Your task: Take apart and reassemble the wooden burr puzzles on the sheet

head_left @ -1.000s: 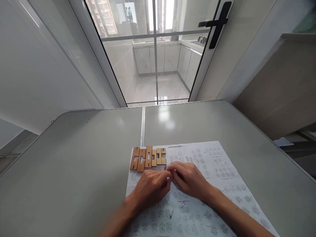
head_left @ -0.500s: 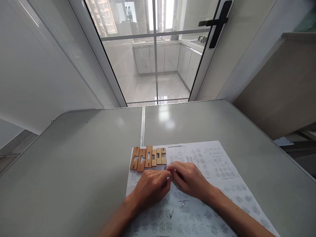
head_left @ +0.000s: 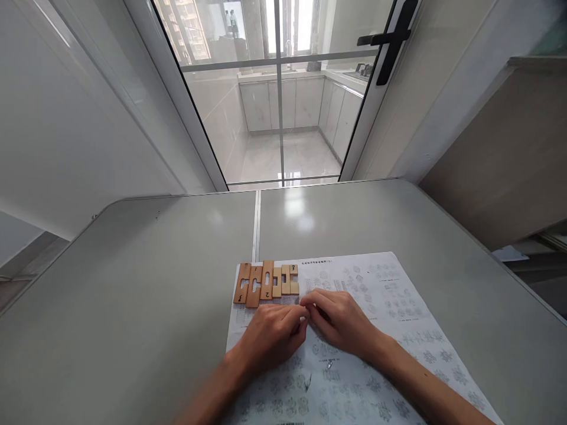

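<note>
My left hand (head_left: 277, 332) rests on a printed sheet (head_left: 354, 366) with its fingers curled in, and I see nothing in it. Opposite it, my right hand (head_left: 339, 317) also lies on the sheet, fingers bent and closed, its fingertips meeting those of the left hand. Just beyond the left hand, flat wooden puzzle pieces with cut-out slots lie side by side in a row. The darker, longer ones are at the left, such as the piece marked 2 (head_left: 266, 290); shorter, paler ones, including the piece marked 3 (head_left: 293, 286), are at the right.
The sheet, covered in small line diagrams, lies on a grey table (head_left: 177, 265) with a pale seam (head_left: 256, 224) running away from me. Beyond the far edge stands a glass door (head_left: 301, 118) with a black handle (head_left: 392, 40); a kitchen shows through it.
</note>
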The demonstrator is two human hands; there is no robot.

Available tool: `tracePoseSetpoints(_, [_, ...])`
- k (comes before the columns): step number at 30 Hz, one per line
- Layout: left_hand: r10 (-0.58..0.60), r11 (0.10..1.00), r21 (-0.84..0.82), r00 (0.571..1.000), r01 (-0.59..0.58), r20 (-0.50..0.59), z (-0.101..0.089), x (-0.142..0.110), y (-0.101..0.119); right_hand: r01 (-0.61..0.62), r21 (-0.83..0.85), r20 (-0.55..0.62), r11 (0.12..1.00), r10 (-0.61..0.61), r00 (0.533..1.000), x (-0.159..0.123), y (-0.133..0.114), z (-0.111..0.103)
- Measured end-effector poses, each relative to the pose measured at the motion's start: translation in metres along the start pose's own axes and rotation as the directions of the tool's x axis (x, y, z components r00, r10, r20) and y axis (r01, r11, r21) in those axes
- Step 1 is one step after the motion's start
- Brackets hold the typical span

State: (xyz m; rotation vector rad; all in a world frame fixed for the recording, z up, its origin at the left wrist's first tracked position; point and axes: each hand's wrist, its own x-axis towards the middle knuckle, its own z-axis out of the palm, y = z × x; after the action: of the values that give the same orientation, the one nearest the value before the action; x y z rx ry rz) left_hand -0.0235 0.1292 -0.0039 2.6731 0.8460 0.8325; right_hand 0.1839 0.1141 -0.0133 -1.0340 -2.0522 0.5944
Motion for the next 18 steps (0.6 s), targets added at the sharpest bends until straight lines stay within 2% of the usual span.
tracePoseSetpoints(18, [0.006,1.000,0.001,1.000,-0.006,0.004,0.0007,-0.0008,-0.0008,-0.012,-0.001,0.011,1.000,0.012,1.000,-0.0011,0.0002,0.0005])
